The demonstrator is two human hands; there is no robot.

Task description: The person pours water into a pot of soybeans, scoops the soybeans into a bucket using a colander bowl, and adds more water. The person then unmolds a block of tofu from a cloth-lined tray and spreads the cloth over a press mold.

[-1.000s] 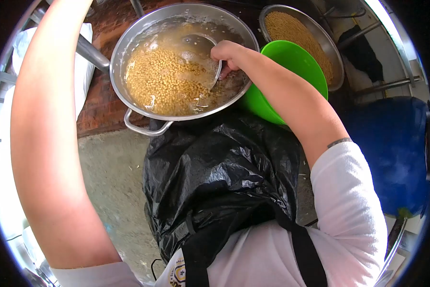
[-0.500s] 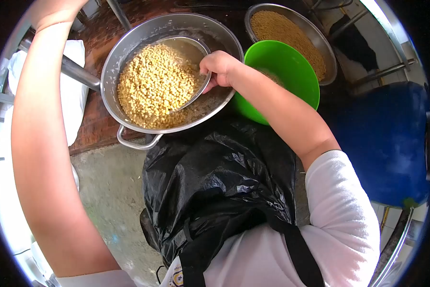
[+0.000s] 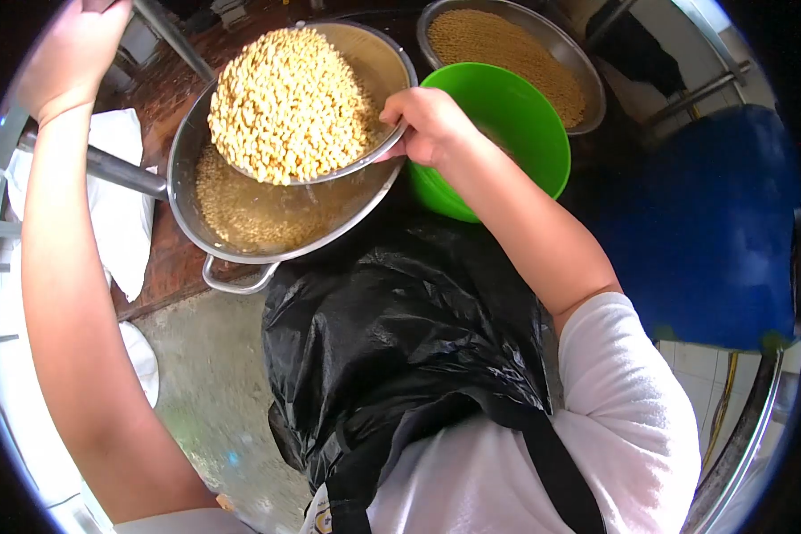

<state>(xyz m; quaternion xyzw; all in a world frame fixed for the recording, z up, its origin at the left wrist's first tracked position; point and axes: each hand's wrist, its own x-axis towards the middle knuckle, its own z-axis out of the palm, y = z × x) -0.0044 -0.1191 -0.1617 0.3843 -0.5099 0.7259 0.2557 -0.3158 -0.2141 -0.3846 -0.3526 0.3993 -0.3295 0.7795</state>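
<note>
My right hand [image 3: 429, 125] grips the rim of a metal bowl [image 3: 356, 49]. Heaped in the bowl are pale yellow, wet-looking beans or kernels [image 3: 289, 107]; their exact kind I cannot tell. It is held tilted above a big steel pot [image 3: 182, 209], where more of the same lie in cloudy water. Up at the top left, my left hand [image 3: 75, 58] is raised, its fingers closed at the picture's edge around something dark I cannot make out. A green plastic tub [image 3: 543, 133] stands right beside the pot, below my right wrist.
Behind the tub sits a wide metal basin [image 3: 593, 107] of brownish dry grains. A large blue barrel [image 3: 703, 240] stands at the right. Metal bars [image 3: 124, 171] cross at the left near a white sack [image 3: 120, 214]. The pot's side handle [image 3: 240, 283] juts toward me.
The bowl has risen out of the pot, heaped with beans, in my right hand. My left hand has come further into view. The whole scene has shifted slightly left.
</note>
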